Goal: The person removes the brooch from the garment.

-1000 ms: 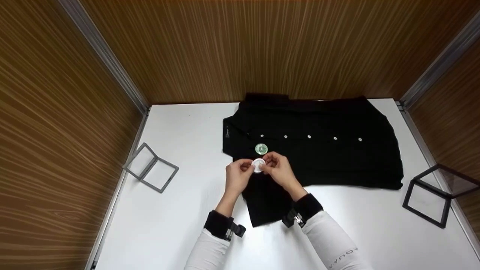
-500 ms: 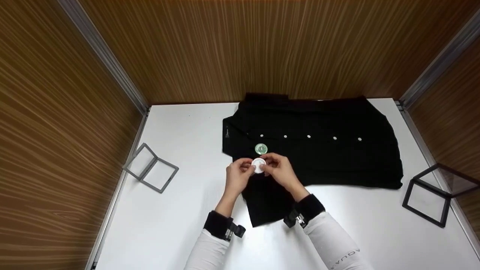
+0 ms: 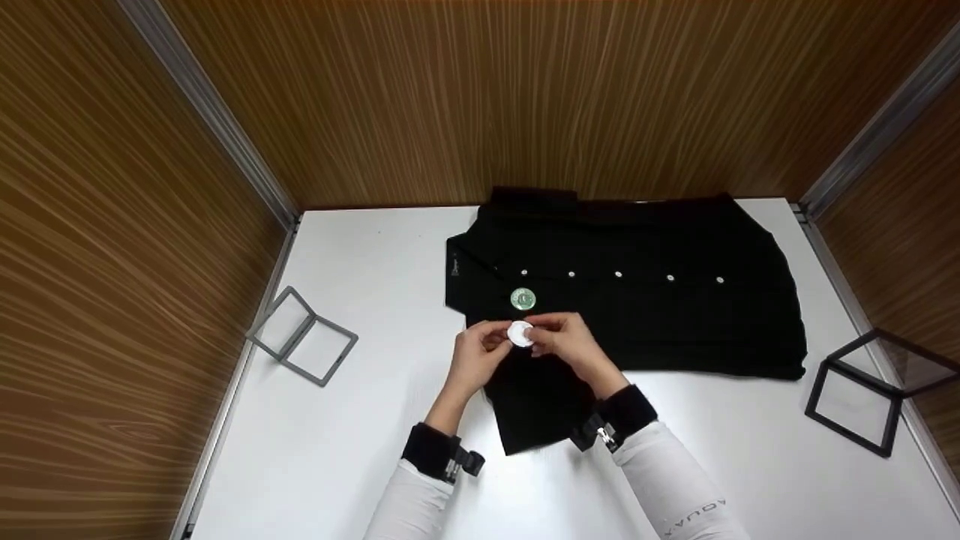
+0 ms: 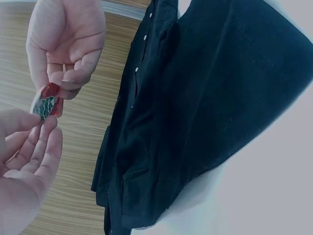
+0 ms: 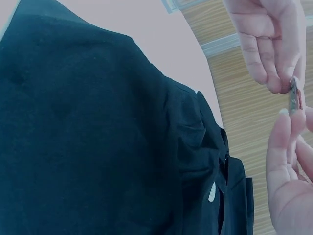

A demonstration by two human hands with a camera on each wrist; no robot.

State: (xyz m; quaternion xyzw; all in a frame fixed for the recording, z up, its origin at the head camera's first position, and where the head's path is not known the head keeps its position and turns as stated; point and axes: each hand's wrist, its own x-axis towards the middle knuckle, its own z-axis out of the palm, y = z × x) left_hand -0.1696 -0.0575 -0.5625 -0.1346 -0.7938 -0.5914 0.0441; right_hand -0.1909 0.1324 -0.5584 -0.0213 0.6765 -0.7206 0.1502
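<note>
A small round badge with a white back is held above a black shirt. My left hand pinches its left edge between thumb and fingers. From the other side my right hand pinches the right edge, its thumb lying over the white back. The left wrist view shows the badge's red and green patterned face, turned away from the head camera. Just beyond my fingertips a green round badge lies on the shirt, below the collar and beside the row of white buttons.
On the white table, a grey hinged frame stands unfolded at the left. A black hinged frame is at the right, leaning toward the side wall. Wood-grain panels enclose the back and sides.
The held badge has shifted slightly right and toward me, tilting a little. My right wrist has swung slightly right, and its fingers have straightened somewhat along the badge's edge.
</note>
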